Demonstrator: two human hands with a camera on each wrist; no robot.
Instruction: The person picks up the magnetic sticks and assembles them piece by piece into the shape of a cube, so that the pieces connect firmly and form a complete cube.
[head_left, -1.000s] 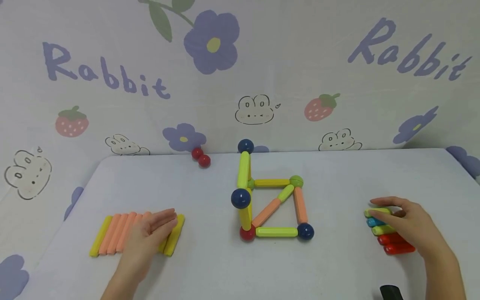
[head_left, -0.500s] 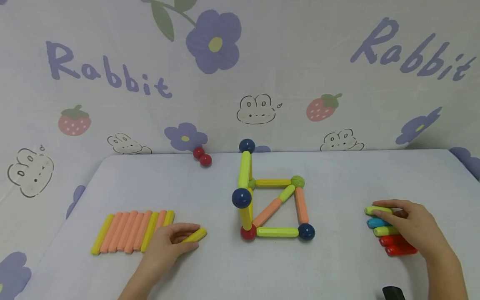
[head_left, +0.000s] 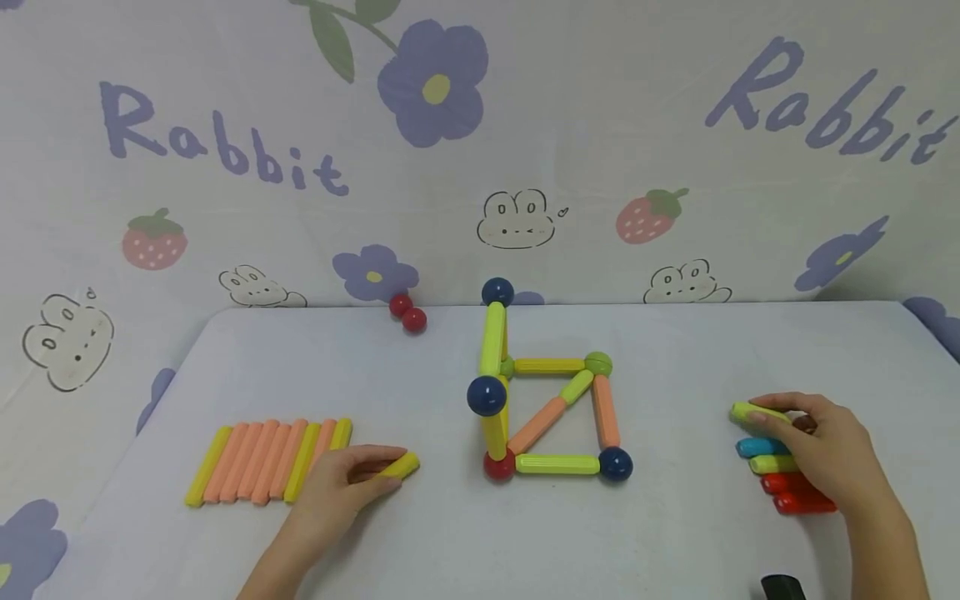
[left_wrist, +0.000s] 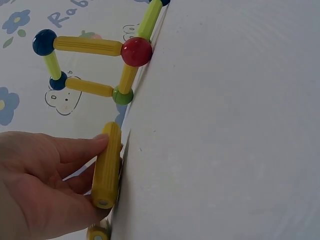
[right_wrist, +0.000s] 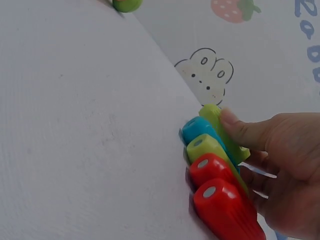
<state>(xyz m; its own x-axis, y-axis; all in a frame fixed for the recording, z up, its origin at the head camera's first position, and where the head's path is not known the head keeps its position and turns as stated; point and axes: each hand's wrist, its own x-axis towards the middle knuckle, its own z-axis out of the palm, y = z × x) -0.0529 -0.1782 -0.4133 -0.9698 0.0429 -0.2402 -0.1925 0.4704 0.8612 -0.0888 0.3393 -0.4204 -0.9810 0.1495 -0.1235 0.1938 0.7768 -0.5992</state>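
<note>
My left hand (head_left: 341, 496) pinches a yellow magnetic stick (left_wrist: 106, 167) between thumb and fingers, just right of a row of orange and yellow sticks (head_left: 258, 462). On the right, my right hand (head_left: 832, 450) pinches a lime-green magnetic stick (head_left: 759, 412) at the far end of a short row. Beside it lie a blue stick (head_left: 761, 447), another lime stick (head_left: 772, 465) and two red sticks (right_wrist: 225, 207). Between the hands stands a frame of sticks and balls: a flat square with a diagonal, a red corner ball (head_left: 498, 465), and an upright side topped by dark blue balls (head_left: 487, 395).
Two loose red balls (head_left: 414, 320) lie near the table's back edge. A black object (head_left: 782, 587) shows at the bottom right. Behind the white table (head_left: 675, 542) hangs a printed cloth (head_left: 570, 100).
My left hand has drawn a yellow stick off the right end of its row and moved right with it. My right hand has shifted the lime stick slightly away from the blue one.
</note>
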